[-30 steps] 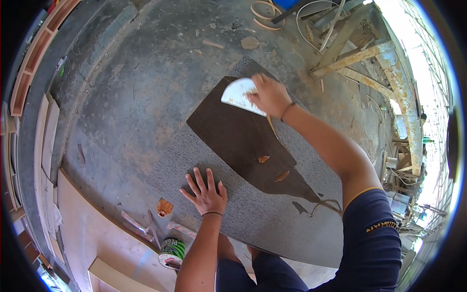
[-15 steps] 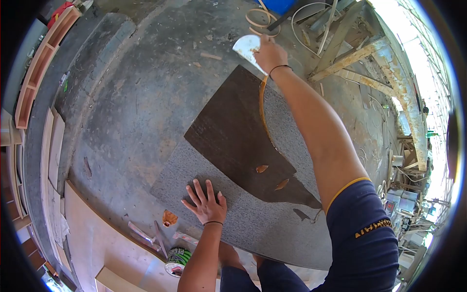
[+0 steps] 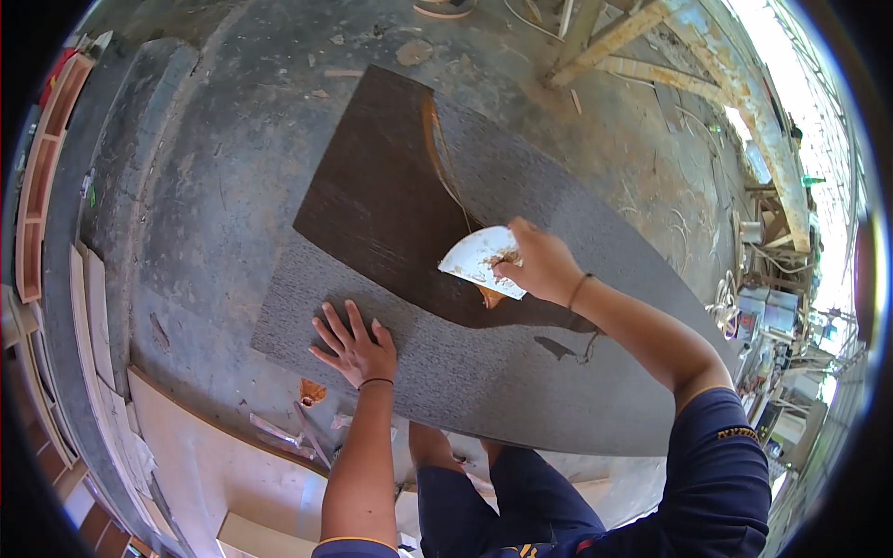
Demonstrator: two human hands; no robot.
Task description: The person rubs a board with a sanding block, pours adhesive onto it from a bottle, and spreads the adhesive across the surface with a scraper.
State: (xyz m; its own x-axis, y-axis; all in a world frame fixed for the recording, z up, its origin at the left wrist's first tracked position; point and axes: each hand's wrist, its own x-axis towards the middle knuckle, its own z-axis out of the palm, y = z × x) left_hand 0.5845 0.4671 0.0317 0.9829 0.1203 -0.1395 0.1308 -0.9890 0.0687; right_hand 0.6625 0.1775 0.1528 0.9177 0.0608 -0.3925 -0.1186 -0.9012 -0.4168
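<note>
My right hand grips a white, half-round scraper smeared with brown, low over the dark brown coated area of a grey textured board. Orange-brown glue shows just below the scraper's edge. A strand of glue runs up from near the scraper to a glue line along the coating's upper right edge. My left hand lies flat on the bare grey part of the board, fingers spread, holding nothing. A small dark patch marks the board at the lower right.
A brown glue blob and plastic strips lie on the floor near my left forearm. Pale wooden boards are at the lower left. A rusty frame stands at the upper right. Part of a shoe shows at the top.
My right hand has brought the scraper from the board's far edge back down over the coating. The view has shifted, and the glue spots there are now partly covered. My left hand stays flat.
</note>
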